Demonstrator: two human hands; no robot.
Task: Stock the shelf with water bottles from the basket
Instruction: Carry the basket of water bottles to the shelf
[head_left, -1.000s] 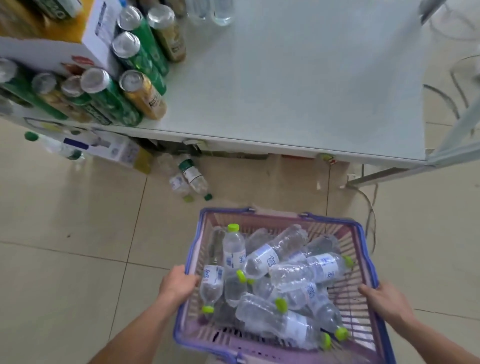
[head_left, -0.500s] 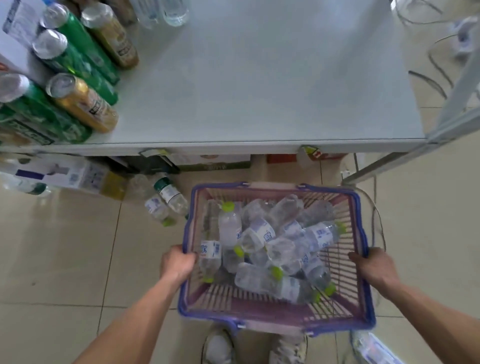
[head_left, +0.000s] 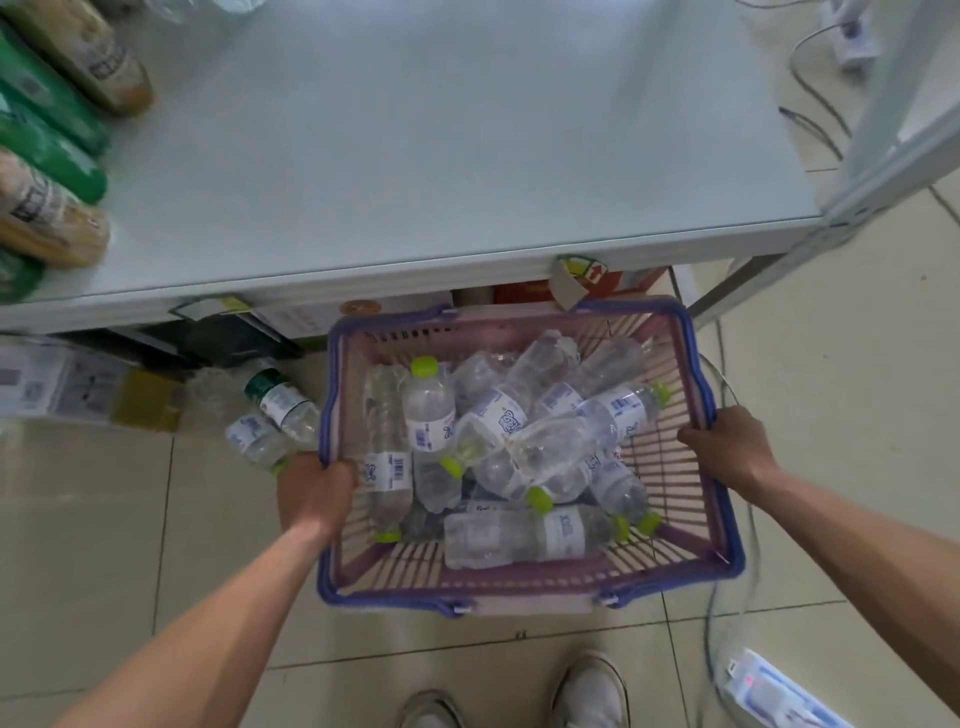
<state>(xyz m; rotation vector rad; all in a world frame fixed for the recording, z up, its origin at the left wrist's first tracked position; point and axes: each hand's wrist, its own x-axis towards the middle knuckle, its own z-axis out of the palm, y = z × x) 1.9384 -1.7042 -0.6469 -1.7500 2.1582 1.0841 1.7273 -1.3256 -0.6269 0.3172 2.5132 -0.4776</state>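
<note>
A pink basket (head_left: 670, 558) with a blue rim hangs low over the tiled floor, just in front of the pale shelf (head_left: 441, 156). Several clear water bottles (head_left: 514, 535) with lime-green caps lie jumbled inside it. My left hand (head_left: 314, 493) grips the basket's left rim. My right hand (head_left: 727, 449) grips its right rim. The shelf's wide middle and right part is bare.
Green and gold cans (head_left: 47, 156) stand at the shelf's left edge. Two loose bottles (head_left: 275, 415) lie on the floor left of the basket, beside a flat carton (head_left: 62, 387). Boxes sit under the shelf. Cables (head_left: 727, 597) run along the floor at right. My shoes (head_left: 589, 696) stand below.
The basket has moved down and toward the shelf's front edge, with both hands still on its rims. The view has tilted downward, so my shoes show.
</note>
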